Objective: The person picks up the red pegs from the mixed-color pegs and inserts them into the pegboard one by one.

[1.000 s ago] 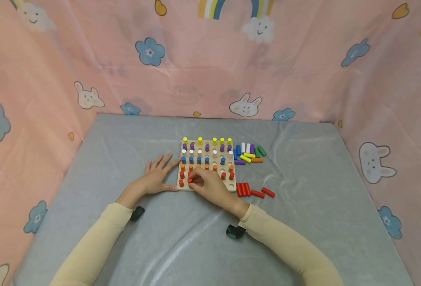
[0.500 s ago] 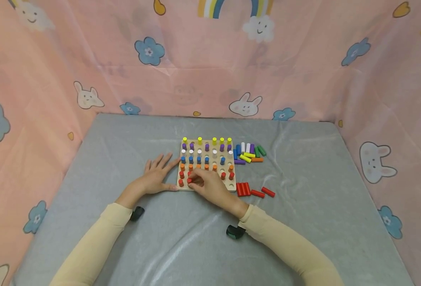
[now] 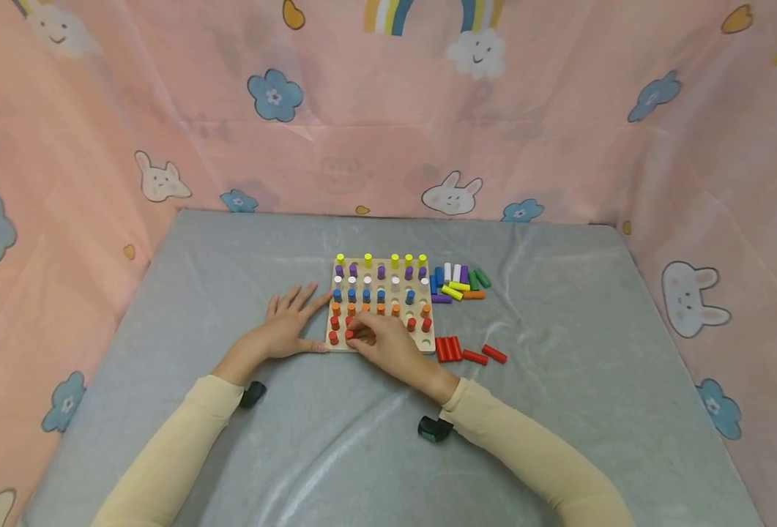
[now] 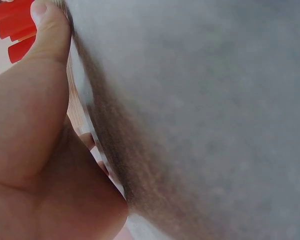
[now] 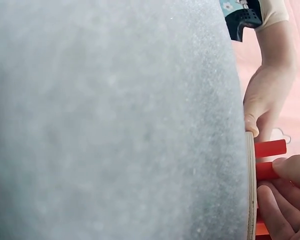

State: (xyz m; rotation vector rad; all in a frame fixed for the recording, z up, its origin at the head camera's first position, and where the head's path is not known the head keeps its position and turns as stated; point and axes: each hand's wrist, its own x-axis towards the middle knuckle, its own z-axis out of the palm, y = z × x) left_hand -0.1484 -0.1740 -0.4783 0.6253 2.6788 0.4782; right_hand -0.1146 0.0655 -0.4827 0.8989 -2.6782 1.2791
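Red peg [image 3: 349, 334]: near row of pegboard [image 3: 418, 341], second from left.
Right hand [image 3: 390, 342]: pinches it, apparently seating it.
Left hand [image 3: 283, 329]: spread, at pegboard's left.
Spare red pegs [image 3: 450, 349]: pegboard's right; likely next, after release.

Pegboard [image 3: 421, 334] on the desk [image 3: 546, 307], with standing pegs [image 3: 381, 296] in seven rows from front to back. Left hand [image 3: 283, 329]: along the left edge of the board, thumb at its near left corner. Right hand [image 3: 384, 338]: over the two nearest rows, fingertips at the second peg [image 3: 349, 335] from the left in the front row. To the right of the board lie loose pegs: a farther cluster [image 3: 452, 292] beside its rear half; a nearer group [image 3: 449, 349] beside its front right corner. Behind the desk and along both sides: a curtain [image 3: 362, 110].
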